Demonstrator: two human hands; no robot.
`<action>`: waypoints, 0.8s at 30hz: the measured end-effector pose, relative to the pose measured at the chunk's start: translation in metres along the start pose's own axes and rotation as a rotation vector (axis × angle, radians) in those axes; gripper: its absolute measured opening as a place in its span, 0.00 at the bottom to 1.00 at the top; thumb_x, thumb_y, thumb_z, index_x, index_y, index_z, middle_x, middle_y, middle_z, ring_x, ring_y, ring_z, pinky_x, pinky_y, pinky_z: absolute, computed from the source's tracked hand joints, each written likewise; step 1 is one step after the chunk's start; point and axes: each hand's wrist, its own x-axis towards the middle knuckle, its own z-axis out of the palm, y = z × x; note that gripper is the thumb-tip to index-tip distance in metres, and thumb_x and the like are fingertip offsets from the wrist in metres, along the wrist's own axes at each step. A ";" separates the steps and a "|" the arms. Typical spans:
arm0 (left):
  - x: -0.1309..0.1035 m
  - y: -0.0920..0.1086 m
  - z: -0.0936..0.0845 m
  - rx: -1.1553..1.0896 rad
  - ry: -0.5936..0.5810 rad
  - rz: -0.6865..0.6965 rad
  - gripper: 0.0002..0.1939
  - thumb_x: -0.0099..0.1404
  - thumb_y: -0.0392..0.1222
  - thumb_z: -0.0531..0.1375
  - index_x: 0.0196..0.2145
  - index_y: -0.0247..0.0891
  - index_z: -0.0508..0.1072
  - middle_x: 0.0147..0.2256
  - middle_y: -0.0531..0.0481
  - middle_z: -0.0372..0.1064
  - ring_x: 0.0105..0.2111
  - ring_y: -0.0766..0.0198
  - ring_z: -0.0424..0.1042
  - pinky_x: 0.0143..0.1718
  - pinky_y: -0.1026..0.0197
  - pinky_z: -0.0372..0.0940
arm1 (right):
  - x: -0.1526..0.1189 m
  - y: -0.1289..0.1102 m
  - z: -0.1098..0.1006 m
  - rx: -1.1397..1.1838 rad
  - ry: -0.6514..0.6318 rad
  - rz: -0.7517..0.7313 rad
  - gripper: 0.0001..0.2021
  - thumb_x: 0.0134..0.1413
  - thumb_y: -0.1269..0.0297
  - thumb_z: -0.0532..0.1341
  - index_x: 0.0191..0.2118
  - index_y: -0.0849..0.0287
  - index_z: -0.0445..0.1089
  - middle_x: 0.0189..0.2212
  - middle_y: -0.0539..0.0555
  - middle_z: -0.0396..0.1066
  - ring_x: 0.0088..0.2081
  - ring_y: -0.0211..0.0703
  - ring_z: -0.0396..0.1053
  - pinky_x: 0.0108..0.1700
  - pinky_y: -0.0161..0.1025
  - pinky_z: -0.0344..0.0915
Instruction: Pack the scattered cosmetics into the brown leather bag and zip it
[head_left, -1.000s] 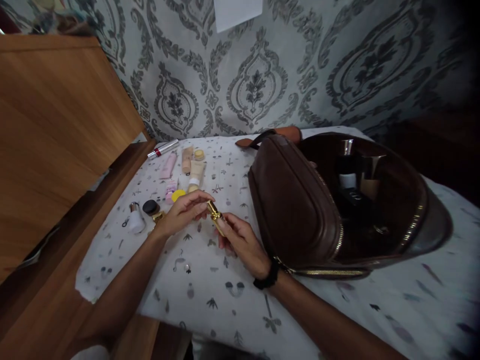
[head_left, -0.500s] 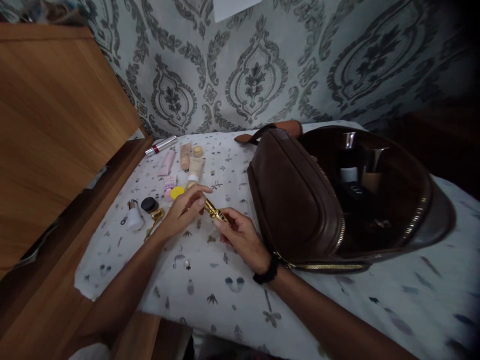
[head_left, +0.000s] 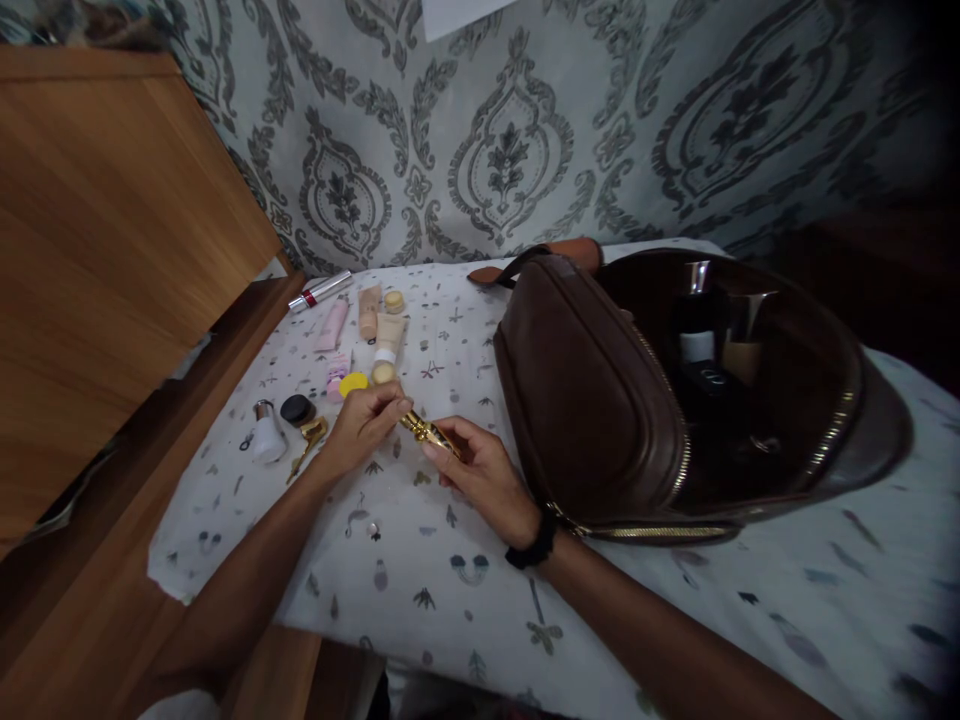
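A slim gold item [head_left: 424, 430] is held between both hands above the patterned white cloth. My left hand [head_left: 365, 420] pinches its upper left end with thumb and fingers. My right hand [head_left: 480, 470], with a black band at the wrist, is wrapped round its lower right end. Just beyond my left hand lie a yellow round lid [head_left: 353, 384] and a small cream jar [head_left: 383, 373]. Left of that hand are a black round jar [head_left: 297, 409], a gold object [head_left: 311, 432] and a white bottle [head_left: 268, 436].
An open brown leather bag [head_left: 589, 400] with bottles inside stands at the right. Several tubes, including a beige one [head_left: 390, 335] and a pink one [head_left: 332, 325], lie beyond my hands near a silver tube [head_left: 321, 291]. A wooden cabinet [head_left: 127, 220] borders the left.
My left hand's fingers, spread over the gold item before, have closed into a pinch on its end. My right hand still holds the other end.
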 end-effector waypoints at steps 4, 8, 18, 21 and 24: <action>0.000 0.005 -0.002 0.076 0.010 0.025 0.31 0.66 0.67 0.51 0.18 0.39 0.58 0.18 0.56 0.50 0.20 0.69 0.51 0.23 0.62 0.47 | -0.001 0.000 0.000 -0.014 0.005 0.019 0.19 0.49 0.48 0.66 0.39 0.58 0.70 0.27 0.46 0.62 0.24 0.33 0.59 0.22 0.31 0.57; -0.002 0.001 -0.006 0.036 -0.007 0.045 0.28 0.68 0.65 0.51 0.28 0.36 0.70 0.21 0.55 0.56 0.21 0.68 0.56 0.24 0.63 0.51 | 0.000 0.001 -0.001 -0.021 0.004 0.027 0.19 0.50 0.47 0.66 0.39 0.58 0.69 0.25 0.46 0.61 0.23 0.33 0.58 0.19 0.30 0.53; -0.002 0.001 -0.011 -0.134 -0.076 0.034 0.15 0.69 0.52 0.58 0.35 0.36 0.69 0.28 0.54 0.61 0.25 0.70 0.61 0.26 0.67 0.57 | 0.001 0.001 -0.002 -0.019 -0.013 0.032 0.21 0.49 0.45 0.66 0.39 0.59 0.68 0.25 0.45 0.61 0.23 0.32 0.58 0.19 0.30 0.52; -0.001 0.000 -0.008 -0.098 -0.028 0.034 0.18 0.70 0.54 0.56 0.32 0.36 0.67 0.26 0.56 0.58 0.23 0.70 0.59 0.24 0.66 0.55 | 0.001 0.002 -0.002 -0.006 -0.011 0.034 0.21 0.49 0.46 0.66 0.39 0.58 0.68 0.26 0.45 0.61 0.23 0.32 0.58 0.19 0.30 0.52; -0.001 -0.003 -0.006 -0.095 -0.017 0.043 0.18 0.70 0.55 0.56 0.31 0.36 0.67 0.25 0.56 0.58 0.23 0.70 0.58 0.24 0.66 0.55 | 0.001 0.002 -0.002 0.001 -0.012 0.030 0.21 0.49 0.47 0.66 0.40 0.58 0.68 0.26 0.45 0.61 0.22 0.32 0.58 0.19 0.30 0.52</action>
